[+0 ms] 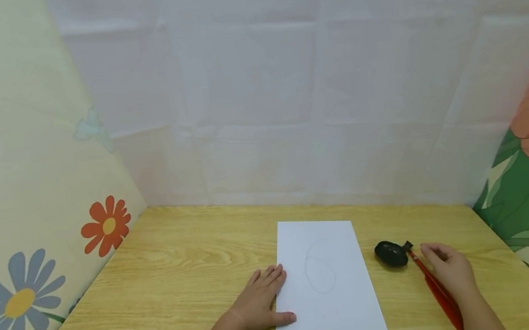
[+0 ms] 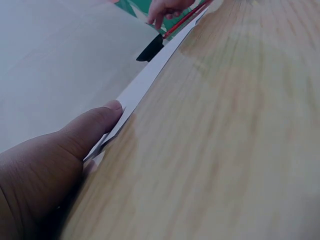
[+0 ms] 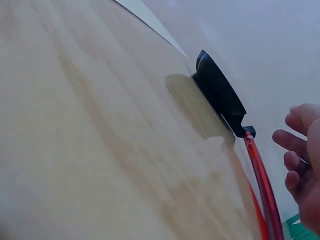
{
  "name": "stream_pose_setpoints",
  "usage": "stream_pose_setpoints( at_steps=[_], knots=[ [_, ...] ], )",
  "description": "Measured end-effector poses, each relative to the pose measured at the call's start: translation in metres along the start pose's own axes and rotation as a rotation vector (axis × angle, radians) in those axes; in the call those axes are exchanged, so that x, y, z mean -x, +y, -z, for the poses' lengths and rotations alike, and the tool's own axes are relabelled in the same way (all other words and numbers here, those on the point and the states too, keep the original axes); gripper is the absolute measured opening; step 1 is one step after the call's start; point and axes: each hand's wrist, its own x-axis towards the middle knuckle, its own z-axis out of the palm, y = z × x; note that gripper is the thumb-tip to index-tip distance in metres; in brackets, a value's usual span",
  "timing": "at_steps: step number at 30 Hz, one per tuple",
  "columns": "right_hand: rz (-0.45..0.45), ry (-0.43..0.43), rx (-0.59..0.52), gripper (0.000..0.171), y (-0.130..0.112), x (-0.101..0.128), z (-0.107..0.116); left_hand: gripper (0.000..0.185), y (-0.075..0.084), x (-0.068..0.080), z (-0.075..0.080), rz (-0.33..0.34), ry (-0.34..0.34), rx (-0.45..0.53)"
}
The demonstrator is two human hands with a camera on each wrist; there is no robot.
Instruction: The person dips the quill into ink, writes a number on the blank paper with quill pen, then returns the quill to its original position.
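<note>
The left hand point(image 2: 37, 172) fills the lower left corner, its thumb lying straight on the near edge of a white sheet of paper point(image 2: 145, 80) that runs as a thin strip across the wooden counter point(image 2: 225, 140). At the far end of the paper, the right hand point(image 2: 167, 9) rests with curled fingers point(image 2: 156, 19) beside a red tool point(image 2: 182, 21). Just beside the paper's far edge sits a black object point(image 2: 150, 51).

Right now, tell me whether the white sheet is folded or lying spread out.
Spread flat. The white sheet lies unfolded on the wooden table, a faint pencilled oval showing, with the left hand resting on its left edge.
</note>
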Motion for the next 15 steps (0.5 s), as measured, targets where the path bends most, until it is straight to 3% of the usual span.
stream_pose_setpoints(
  at_steps=[9,12,15],
  knots=[
    [0.079,0.051,-0.1,0.048,-0.029,0.011,-0.004,0.099,-0.008,0.0,-0.005,-0.048,0.075,0.048],
    [0.105,0.035,-0.096,0.048,-0.042,0.012,-0.01,0.1,-0.01,0.0,-0.005,-0.055,0.093,0.083],
    [0.129,-0.013,-0.087,0.05,-0.058,0.012,-0.019,0.097,-0.012,-0.003,-0.002,-0.019,0.081,0.14]
  ],
)
